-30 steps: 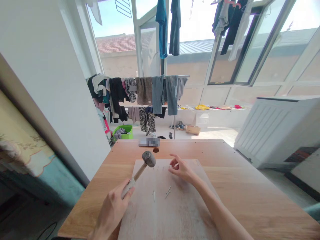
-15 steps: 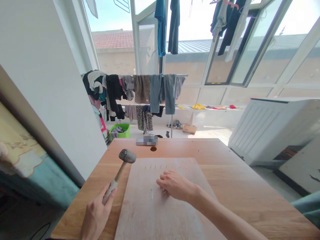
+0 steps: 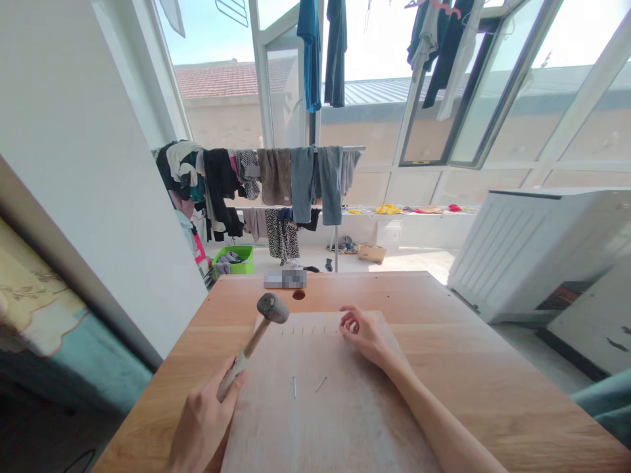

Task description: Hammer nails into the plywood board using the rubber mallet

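Head view: five thin nails (image 3: 302,330) stand in a row near the far edge of a pale board (image 3: 320,427). The right hand (image 3: 362,335) is at the row's right end, fingers curled together (whether they pinch another nail, I cannot tell). Two loose nails (image 3: 321,383) lie apart on the board, nearer the person. The left hand (image 3: 210,407) is wrapped around the handle of a mallet (image 3: 256,338), its head raised at the board's left side; the two hands are well apart. Under the board is a wooden table (image 3: 468,368), with a drying rack (image 3: 355,148) of clothes beyond.

The step in hand looks like setting a nail upright beside the others; the next move would call for steady fingertips and the mallet brought across to tap, clear of them.
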### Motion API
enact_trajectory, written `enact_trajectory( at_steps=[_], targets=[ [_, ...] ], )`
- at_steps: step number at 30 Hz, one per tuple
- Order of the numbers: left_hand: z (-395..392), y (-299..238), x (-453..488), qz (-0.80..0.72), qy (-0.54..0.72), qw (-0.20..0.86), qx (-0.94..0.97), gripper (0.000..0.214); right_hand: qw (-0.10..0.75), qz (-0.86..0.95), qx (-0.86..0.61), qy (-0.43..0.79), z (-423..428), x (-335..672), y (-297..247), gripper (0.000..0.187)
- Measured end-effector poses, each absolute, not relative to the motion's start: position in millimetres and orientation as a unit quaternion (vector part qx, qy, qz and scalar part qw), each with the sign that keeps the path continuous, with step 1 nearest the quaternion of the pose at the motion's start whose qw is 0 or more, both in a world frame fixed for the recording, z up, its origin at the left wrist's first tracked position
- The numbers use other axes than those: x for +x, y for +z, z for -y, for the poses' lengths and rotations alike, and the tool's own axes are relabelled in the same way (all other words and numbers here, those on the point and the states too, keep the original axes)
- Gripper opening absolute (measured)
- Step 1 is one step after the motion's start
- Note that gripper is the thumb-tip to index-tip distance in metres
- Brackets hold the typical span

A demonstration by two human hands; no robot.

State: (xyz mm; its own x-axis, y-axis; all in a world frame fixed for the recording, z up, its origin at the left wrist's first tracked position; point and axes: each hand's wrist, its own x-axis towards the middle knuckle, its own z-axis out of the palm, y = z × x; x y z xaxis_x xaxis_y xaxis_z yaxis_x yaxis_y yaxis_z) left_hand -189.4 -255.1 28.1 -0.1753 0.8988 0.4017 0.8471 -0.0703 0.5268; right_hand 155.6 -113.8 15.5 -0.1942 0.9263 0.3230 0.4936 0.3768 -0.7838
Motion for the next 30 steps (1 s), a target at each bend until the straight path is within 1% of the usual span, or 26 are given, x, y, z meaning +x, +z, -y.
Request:
enact_trajectory(
  at_steps=[1, 8, 13, 18, 24, 30],
  targets=[
    [252.3, 32.7, -182.9, -0.674, 0.348, 0.044, 0.65, 0.045, 0.398, 0.732, -0.482, 0.272, 114.0, 154.6, 12.6, 0.034],
    [230.4, 56.9, -137.1, -0.637, 0.308, 0.097, 0.7, 0.035, 0.361, 0.765, -0.482, 0.227, 121.1, 151.5, 15.4, 0.037],
    [223.0, 63.3, -120.3, -0.628, 0.289, 0.118, 0.713, 0.036, 0.34, 0.77, -0.492, 0.223, 121.9, 149.6, 15.3, 0.039],
    [222.1, 63.7, -116.6, -0.631, 0.279, 0.136, 0.711, 0.039, 0.34, 0.774, -0.485, 0.224, 122.9, 148.9, 18.3, 0.04],
    [220.4, 63.0, -116.3, -0.633, 0.275, 0.134, 0.711, 0.038, 0.338, 0.765, -0.49, 0.246, 124.0, 149.7, 22.6, 0.043],
    [217.8, 66.1, -107.7, -0.619, 0.247, 0.107, 0.738, 0.035, 0.352, 0.757, -0.492, 0.246, 120.3, 150.3, 16.4, 0.045]
  ],
)
